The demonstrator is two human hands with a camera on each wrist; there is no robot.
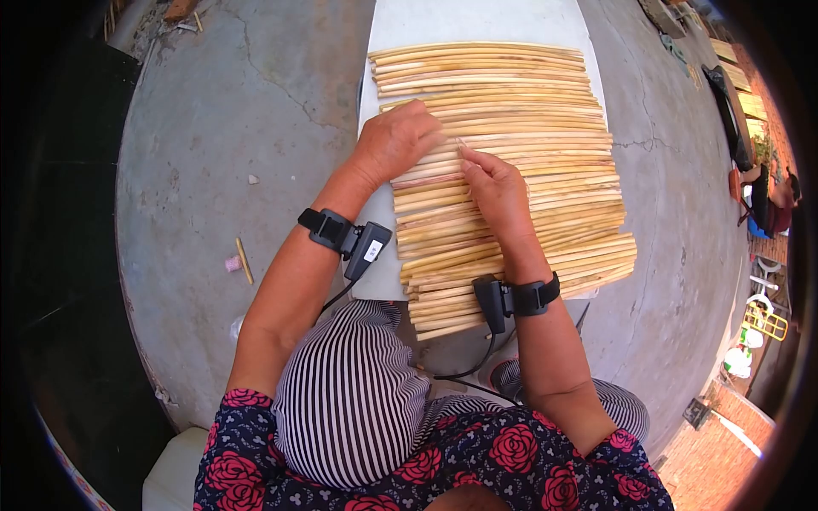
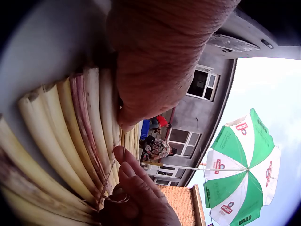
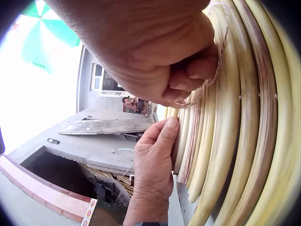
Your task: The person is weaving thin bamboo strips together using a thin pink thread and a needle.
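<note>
Pale yellow sticks [image 1: 511, 183] lie side by side in a long row, some joined by thin twine. My left hand [image 1: 396, 140] is at their left ends, and in the right wrist view its thumb and fingers [image 3: 157, 153] grip a stick end. Just to the right, my right hand [image 1: 498, 192] is over the row. Its curled fingers [image 3: 193, 75] pinch pink-and-white twine [image 3: 221, 56], which loops beside them. The left wrist view shows the right hand [image 2: 146, 197] close below the left hand [image 2: 150, 66]. The pinched tips are partly hidden.
A white table [image 1: 477, 21] is under the sticks. On the concrete floor to the left lie a short stick [image 1: 244, 261] and a small pink roll [image 1: 233, 264]. Buckets and a yellow crate [image 1: 765, 322] stand far right. Beyond are people and a green-and-white umbrella [image 2: 244, 169].
</note>
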